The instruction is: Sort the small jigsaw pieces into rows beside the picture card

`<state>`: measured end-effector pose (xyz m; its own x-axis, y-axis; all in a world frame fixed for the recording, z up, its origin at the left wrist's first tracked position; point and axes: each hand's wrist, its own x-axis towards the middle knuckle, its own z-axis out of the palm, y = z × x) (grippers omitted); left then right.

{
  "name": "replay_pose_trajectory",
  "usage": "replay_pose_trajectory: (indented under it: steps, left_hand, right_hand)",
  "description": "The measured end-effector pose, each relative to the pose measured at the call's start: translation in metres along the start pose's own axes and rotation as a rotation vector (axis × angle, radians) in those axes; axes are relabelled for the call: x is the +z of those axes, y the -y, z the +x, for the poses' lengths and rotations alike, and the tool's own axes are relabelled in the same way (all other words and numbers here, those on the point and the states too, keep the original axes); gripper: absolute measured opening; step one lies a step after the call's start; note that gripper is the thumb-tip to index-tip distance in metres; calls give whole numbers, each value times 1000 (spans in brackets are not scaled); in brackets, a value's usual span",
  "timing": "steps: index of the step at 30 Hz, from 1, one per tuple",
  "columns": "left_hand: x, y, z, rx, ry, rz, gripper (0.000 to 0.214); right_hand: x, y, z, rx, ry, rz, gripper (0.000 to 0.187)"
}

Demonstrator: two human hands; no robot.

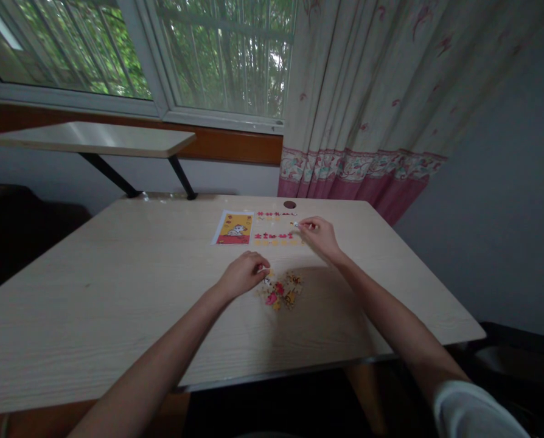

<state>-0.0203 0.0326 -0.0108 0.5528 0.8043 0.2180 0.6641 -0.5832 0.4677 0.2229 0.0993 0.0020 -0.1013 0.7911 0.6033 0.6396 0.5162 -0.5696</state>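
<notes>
My right hand (318,234) is over the far part of the table, its thumb and fingers pinched on a small whitish jigsaw puzzle piece (296,225). Just below and left of it run rows of red pieces (274,235) and yellow pieces (276,243). My left hand (245,274) hovers at the left edge of a loose pile of puzzle pieces (278,295). Its fingers are curled together, with a pale piece showing at the tips, partly hidden. Left of the rows lies a picture sheet (234,228) of a white animal on yellow and red.
The wooden table (130,292) has a round cable hole (289,205) near its back edge. A raised shelf (94,139) on black legs stands at the back left. Behind are a window (226,61) and a flowered curtain (367,91).
</notes>
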Motion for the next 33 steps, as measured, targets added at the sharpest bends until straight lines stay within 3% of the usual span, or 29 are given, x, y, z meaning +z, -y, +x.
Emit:
replay_pose_trajectory:
  steps: [5,12,23,33]
  left_hand:
    - [1,4,0,5,-5,8,15]
    - [-1,1,-1,-9,-2,8,19]
    - [-1,-7,-1,-23,-11,68,17]
    - [3,-5,0,18,9,-30,14]
  right_hand:
    - [20,-30,47,149,151,-77,15]
    - [54,-61,60,298,273,-202,17]
    - [65,-52,57,295,288,-259,15]
    - [70,-55,57,286,251,-248,13]
